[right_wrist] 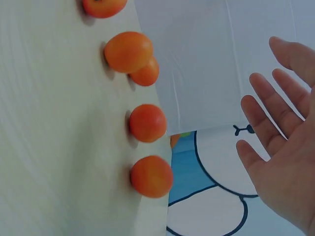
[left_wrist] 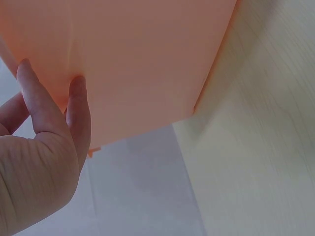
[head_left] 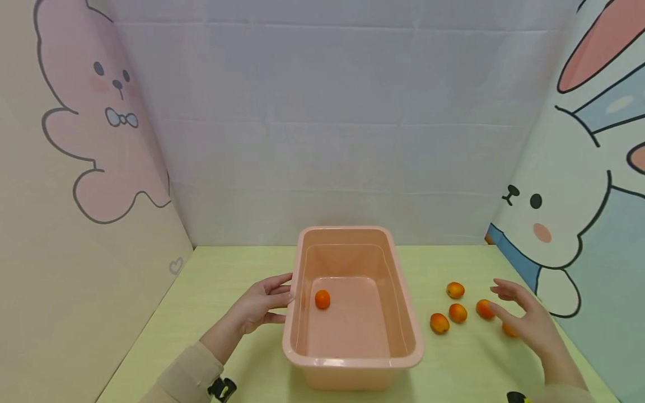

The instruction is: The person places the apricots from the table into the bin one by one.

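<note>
A pink plastic bin stands on the table with one small orange fruit inside, towards its left wall. My left hand touches the outside of the bin's left wall with extended fingers, seen close against the wall in the left wrist view. To the right of the bin lie several more small, smooth orange fruits. Above the rightmost of them is my right hand, fingers spread and nothing held. It partly hides one fruit. The right wrist view shows the fruits apart from the hand.
The pale yellow-green table meets a light cloth backdrop behind. Side panels carry a pink cartoon animal at left and a white rabbit at right, close beside the right hand.
</note>
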Motion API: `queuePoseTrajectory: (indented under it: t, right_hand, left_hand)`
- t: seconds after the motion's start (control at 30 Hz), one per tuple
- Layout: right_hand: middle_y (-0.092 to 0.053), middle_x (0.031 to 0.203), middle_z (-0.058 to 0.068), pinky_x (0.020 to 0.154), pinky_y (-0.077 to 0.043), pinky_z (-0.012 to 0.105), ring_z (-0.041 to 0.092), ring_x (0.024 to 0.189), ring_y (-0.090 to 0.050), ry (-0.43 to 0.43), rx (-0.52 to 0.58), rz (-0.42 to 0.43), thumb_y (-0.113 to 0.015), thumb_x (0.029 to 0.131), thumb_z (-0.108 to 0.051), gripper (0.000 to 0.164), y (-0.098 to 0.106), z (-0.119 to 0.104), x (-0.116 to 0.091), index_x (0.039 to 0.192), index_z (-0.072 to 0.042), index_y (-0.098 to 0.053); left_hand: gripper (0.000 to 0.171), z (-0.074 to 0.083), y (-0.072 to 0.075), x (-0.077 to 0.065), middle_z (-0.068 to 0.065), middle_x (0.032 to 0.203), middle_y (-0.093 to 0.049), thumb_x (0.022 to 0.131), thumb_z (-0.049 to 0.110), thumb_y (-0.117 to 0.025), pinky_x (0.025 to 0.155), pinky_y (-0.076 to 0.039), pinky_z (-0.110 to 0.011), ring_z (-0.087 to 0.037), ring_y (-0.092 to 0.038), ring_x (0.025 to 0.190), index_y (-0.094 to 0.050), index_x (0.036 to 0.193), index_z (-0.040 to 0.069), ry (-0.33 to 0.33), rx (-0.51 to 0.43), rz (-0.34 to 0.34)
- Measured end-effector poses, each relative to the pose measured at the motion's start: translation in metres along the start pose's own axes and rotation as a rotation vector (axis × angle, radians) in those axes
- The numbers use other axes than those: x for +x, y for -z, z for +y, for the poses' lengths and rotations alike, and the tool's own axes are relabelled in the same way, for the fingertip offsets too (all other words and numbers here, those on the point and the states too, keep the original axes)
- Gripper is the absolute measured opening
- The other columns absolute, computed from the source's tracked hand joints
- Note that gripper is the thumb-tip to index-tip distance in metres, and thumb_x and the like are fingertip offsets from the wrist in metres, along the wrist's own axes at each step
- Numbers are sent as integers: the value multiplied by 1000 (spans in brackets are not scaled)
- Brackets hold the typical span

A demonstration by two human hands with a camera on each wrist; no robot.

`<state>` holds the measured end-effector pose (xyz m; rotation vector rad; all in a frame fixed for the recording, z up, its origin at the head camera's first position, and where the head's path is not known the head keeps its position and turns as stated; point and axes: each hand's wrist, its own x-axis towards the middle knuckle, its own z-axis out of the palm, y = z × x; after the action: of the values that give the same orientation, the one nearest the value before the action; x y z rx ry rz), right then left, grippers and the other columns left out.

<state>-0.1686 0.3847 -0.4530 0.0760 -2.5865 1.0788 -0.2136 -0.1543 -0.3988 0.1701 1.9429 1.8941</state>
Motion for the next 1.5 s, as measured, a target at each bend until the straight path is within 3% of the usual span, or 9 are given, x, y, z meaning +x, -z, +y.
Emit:
queuePoseTrajectory:
  t: [0.17, 0.57, 0.8, 0.87, 0.93, 1.07, 1.1, 1.33, 1.5]
  right_hand:
    - [-44, 114, -40, 85, -25, -3, -18, 104, -37, 31, 55, 33, -73, 91, -12, 60, 2, 27, -6, 142, 2, -44]
    - [-38, 120, -43, 84, -25, -3, -26, 107, -33, 23, 126, -20, -71, 91, -5, 67, 4, 66, -19, 149, -20, -43]
    - [-32, 112, -46, 79, -26, -4, -28, 97, -29, -148, 136, -96, -70, 95, -19, 72, 4, 81, -22, 150, 6, -30]
    - [-40, 121, -37, 88, -31, 1, -21, 105, -35, -202, 116, -142, -68, 96, -25, 77, 5, 85, -20, 149, 10, -26]
    - [-50, 138, -14, 86, -32, 0, -11, 113, -41, -239, 78, -187, -66, 97, -30, 79, 7, 88, -19, 150, 10, -24]
    - [-28, 148, 40, 84, -31, 0, 27, 125, -43, -283, 12, -262, -63, 99, -36, 81, 9, 90, -16, 150, 11, -21]
    - [-29, 147, 40, 73, -27, -3, 26, 123, -44, -273, 3, -262, -63, 99, -35, 80, 9, 90, -17, 150, 12, -23]
    - [-28, 146, 41, 81, -35, 3, 52, 126, -34, -288, -8, -292, -62, 100, -33, 76, 9, 93, -16, 146, 15, -25]
    - [-32, 143, 42, 92, -45, 28, 52, 123, -38, -294, -33, -297, -64, 98, -34, 76, 8, 95, -16, 144, 15, -29]
  left_hand:
    - [69, -2, 2, 1, -24, 144, -49, 97, 16, -65, 78, -60, -41, -29, -65, 109, -30, 154, 0, -1, -4, -1]
    - [69, -2, 2, 2, -23, 142, -50, 96, 18, -68, 78, -60, -42, -29, -66, 108, -32, 153, 1, 11, 3, 20]
    - [70, 0, 2, 1, -24, 144, -48, 97, 17, -66, 78, -60, -42, -28, -66, 108, -30, 154, 0, 0, 0, -4]
    - [69, 1, 1, 0, -24, 144, -48, 98, 16, -65, 78, -60, -42, -27, -65, 108, -29, 154, 0, -4, -3, -10]
    - [69, 2, 0, 0, -24, 144, -48, 98, 16, -65, 77, -60, -42, -27, -66, 108, -29, 154, 0, -6, -2, -11]
    - [68, 3, 0, 0, -24, 144, -49, 98, 16, -65, 77, -60, -41, -27, -66, 107, -30, 154, 0, -4, 6, -4]
    - [68, 3, 0, 0, -24, 143, -49, 98, 16, -65, 76, -60, -41, -27, -66, 107, -30, 154, 0, -2, 9, 0]
    - [67, 2, -1, 0, -23, 143, -50, 98, 16, -65, 76, -60, -41, -27, -66, 107, -31, 154, 0, 3, 19, 8]
    - [67, 0, -1, 1, -23, 141, -51, 96, 17, -67, 76, -60, -41, -28, -66, 107, -33, 153, 1, 17, 20, 35]
